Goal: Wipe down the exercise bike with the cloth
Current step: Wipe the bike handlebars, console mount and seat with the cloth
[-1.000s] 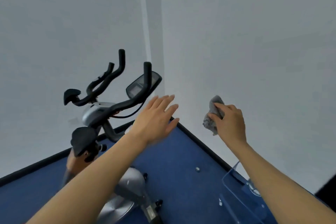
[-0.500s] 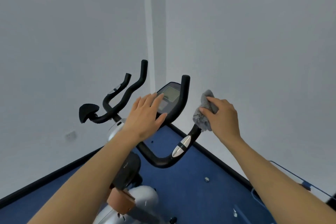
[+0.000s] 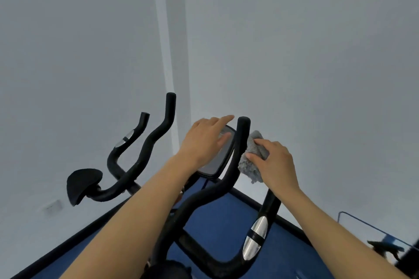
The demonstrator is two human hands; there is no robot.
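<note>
Exercise bike (image 3: 204, 206) stands on the blue floor (image 3: 226, 222) in a room corner, its handlebar end facing the two white walls (image 3: 294, 52). The long axis of the machine runs from the bottom edge of the view away toward the corner. Four black bar ends rise upward, tilted slightly; the display console (image 3: 217, 161) sits between the inner pair, face angled up toward the person.

Right hand (image 3: 276, 165): grip closed on the bunched grey cloth (image 3: 251, 161), fingers curled over its top. The cloth is pressed against the right side of the upright bar (image 3: 240, 142), just below the bar's tip. Directly below this grip, the outer bar with the silver sensor pad (image 3: 255, 238) curves down toward the stem.

Left hand (image 3: 204, 140): grip wide, holding nothing, fingers extended and spread flat over the console, covering its upper part. The index finger points toward the corner. To the left of this grip stand the two remaining bar ends and a black elbow pad (image 3: 82, 183).
</note>
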